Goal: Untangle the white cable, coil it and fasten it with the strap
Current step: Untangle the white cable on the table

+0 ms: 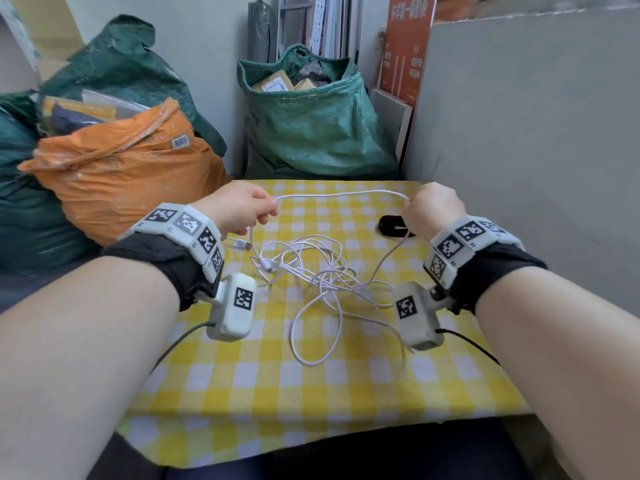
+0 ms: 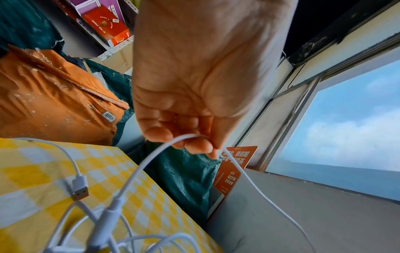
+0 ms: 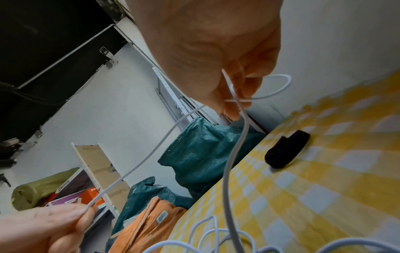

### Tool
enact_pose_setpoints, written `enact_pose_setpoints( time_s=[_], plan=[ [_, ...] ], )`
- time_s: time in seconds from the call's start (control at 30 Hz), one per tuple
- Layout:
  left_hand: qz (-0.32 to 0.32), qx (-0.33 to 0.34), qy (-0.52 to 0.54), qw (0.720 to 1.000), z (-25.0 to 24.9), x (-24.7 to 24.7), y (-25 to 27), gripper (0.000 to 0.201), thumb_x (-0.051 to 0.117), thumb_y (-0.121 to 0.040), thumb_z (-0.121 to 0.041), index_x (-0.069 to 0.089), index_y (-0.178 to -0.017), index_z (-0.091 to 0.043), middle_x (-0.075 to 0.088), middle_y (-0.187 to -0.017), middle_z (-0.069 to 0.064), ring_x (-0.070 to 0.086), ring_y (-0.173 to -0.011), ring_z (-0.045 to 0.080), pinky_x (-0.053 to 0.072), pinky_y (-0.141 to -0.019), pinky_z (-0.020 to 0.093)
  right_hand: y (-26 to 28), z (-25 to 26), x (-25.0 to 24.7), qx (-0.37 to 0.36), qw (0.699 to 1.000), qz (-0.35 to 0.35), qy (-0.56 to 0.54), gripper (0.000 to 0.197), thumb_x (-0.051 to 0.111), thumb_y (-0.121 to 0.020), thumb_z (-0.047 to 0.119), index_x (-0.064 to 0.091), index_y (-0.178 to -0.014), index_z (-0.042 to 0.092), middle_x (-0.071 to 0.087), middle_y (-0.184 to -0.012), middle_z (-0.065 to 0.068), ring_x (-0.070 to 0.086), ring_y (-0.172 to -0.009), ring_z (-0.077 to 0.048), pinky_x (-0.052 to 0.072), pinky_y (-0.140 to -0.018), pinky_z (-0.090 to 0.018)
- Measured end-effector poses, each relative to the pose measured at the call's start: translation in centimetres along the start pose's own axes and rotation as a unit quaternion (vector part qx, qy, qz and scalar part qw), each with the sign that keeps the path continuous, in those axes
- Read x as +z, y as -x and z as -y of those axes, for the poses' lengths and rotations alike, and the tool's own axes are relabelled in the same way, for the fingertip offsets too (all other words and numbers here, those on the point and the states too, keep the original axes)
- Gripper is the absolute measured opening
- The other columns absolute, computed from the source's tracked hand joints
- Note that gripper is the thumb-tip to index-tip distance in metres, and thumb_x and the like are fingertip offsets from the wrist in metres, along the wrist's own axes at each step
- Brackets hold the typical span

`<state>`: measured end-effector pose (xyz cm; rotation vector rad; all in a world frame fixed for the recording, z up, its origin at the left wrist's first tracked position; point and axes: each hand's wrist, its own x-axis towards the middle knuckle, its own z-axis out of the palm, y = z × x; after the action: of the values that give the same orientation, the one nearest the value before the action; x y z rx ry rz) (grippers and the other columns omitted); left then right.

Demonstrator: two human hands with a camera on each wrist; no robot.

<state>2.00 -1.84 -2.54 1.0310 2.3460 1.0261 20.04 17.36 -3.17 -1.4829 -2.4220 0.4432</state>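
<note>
White cable [image 1: 341, 195] spans between left hand [image 1: 239, 206] and right hand [image 1: 431, 209], each grip pinching it.

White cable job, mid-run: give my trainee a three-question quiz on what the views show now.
1. True or false: both hands, left hand and right hand, pinch the white cable.
2. Where is the black strap? A) wound round the cable B) lying on the checked tablecloth near the right hand C) in the left hand
3. Fill in: most of the cable lies in a loose ______ between the wrists.

Key: 1 true; 2 B; 3 tangle.
</note>
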Motion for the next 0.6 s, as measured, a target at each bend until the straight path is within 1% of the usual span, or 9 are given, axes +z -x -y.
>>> enact_pose_setpoints(
  time_s=[0.07, 0.13, 0.23, 0.3, 0.33, 0.4, 0.43, 0.5, 0.6],
  plan=[
    [0.004, 0.008, 0.037, 0.999, -0.2, 0.1, 0.1, 0.026, 0.047, -0.096, -0.015, 0.06, -0.073, -0.015, 0.047, -0.062, 0.0, 0.041, -0.057, 0.013, 0.035, -0.05, 0.021, 0.5, 0.6, 0.2, -0.016, 0.999, 0.021, 0.035, 0.028, 0.055, -0.088, 0.02, 0.062, -0.112, 0.008, 0.063, -0.116, -0.014, 0.06, -0.103, -0.033, 0.043, -0.076, -0.031],
    [0.036, 0.022, 0.072, 0.997, -1.0, 0.4, 0.4, 0.025, 0.046, -0.097, -0.014, 0.06, -0.077, -0.013, 0.045, -0.06, 0.0, 0.042, -0.055, 0.012, 0.036, -0.046, 0.018, 1.0, 1.5, 0.5, -0.078, 0.995, 0.03, 0.055, 0.036, 0.054, -0.087, 0.023, 0.058, -0.123, 0.016, 0.064, -0.117, -0.011, 0.06, -0.103, -0.029, 0.044, -0.076, -0.03],
    [0.097, 0.044, 0.096, 0.99, -2.4, 1.3, 0.9, 0.023, 0.045, -0.098, -0.015, 0.062, -0.082, -0.011, 0.044, -0.058, -0.002, 0.042, -0.052, 0.01, 0.037, -0.044, 0.015, 2.4, 3.2, 1.0, -0.202, 0.978, 0.053, -0.024, 0.058, 0.062, -0.087, 0.03, 0.042, -0.141, 0.024, 0.06, -0.128, -0.009, 0.06, -0.103, -0.023, 0.044, -0.084, -0.027],
    [0.127, 0.061, 0.113, 0.983, -3.3, 1.8, 1.0, 0.023, 0.045, -0.098, -0.016, 0.063, -0.084, -0.01, 0.044, -0.054, -0.004, 0.042, -0.05, 0.008, 0.037, -0.046, 0.017, 3.3, 4.4, 1.5, -0.269, 0.958, 0.073, -0.06, 0.044, 0.062, -0.088, 0.032, 0.054, -0.13, 0.02, 0.062, -0.124, -0.008, 0.061, -0.101, -0.022, 0.043, -0.081, -0.026],
    [0.134, 0.068, 0.129, 0.98, -3.5, 2.1, 1.1, 0.024, 0.045, -0.098, -0.016, 0.063, -0.084, -0.01, 0.045, -0.052, -0.005, 0.043, -0.048, 0.007, 0.037, -0.046, 0.017, 3.7, 4.9, 1.7, -0.282, 0.952, 0.084, -0.08, 0.031, 0.058, -0.091, 0.034, 0.063, -0.115, 0.015, 0.067, -0.109, -0.009, 0.063, -0.094, -0.023, 0.046, -0.074, -0.026],
    [0.135, 0.066, 0.167, 0.975, -3.8, 2.4, 1.0, 0.024, 0.045, -0.099, -0.018, 0.063, -0.085, -0.009, 0.049, -0.054, -0.005, 0.045, -0.049, 0.006, 0.039, -0.047, 0.017, 3.7, 5.2, 2.0, -0.263, 0.949, 0.102, -0.139, 0.032, 0.048, -0.096, 0.031, 0.064, -0.078, 0.01, 0.063, -0.071, -0.004, 0.062, -0.067, -0.023, 0.049, -0.053, -0.022],
    [0.127, 0.057, 0.178, 0.974, -3.7, 2.6, 0.9, 0.024, 0.045, -0.099, -0.02, 0.063, -0.088, -0.009, 0.051, -0.06, -0.003, 0.047, -0.052, 0.007, 0.042, -0.049, 0.017, 3.5, 5.1, 2.0, -0.241, 0.952, 0.104, -0.157, 0.035, 0.044, -0.097, 0.025, 0.059, -0.069, 0.011, 0.057, -0.061, 0.0, 0.058, -0.057, -0.021, 0.049, -0.047, -0.02],
    [0.097, 0.033, 0.144, 0.984, -3.1, 3.0, 0.4, 0.024, 0.044, -0.099, -0.025, 0.063, -0.099, -0.01, 0.057, -0.08, 0.001, 0.052, -0.067, 0.012, 0.047, -0.058, 0.021, 3.0, 4.3, 1.8, -0.193, 0.96, 0.106, -0.172, 0.035, 0.038, -0.098, 0.017, 0.056, -0.069, 0.009, 0.054, -0.062, 0.001, 0.054, -0.05, -0.017, 0.053, -0.051, -0.024],
    [0.079, 0.017, -0.033, 0.996, -1.4, 4.0, -0.6, 0.029, 0.046, -0.097, -0.028, 0.062, -0.116, -0.012, 0.062, -0.112, 0.005, 0.056, -0.098, 0.02, 0.046, -0.084, 0.031, 1.8, 2.5, 2.1, -0.139, 0.976, 0.101, -0.134, 0.032, 0.034, -0.099, 0.015, 0.062, -0.086, 0.003, 0.064, -0.083, -0.014, 0.06, -0.068, -0.026, 0.055, -0.07, -0.039]
  ],
)
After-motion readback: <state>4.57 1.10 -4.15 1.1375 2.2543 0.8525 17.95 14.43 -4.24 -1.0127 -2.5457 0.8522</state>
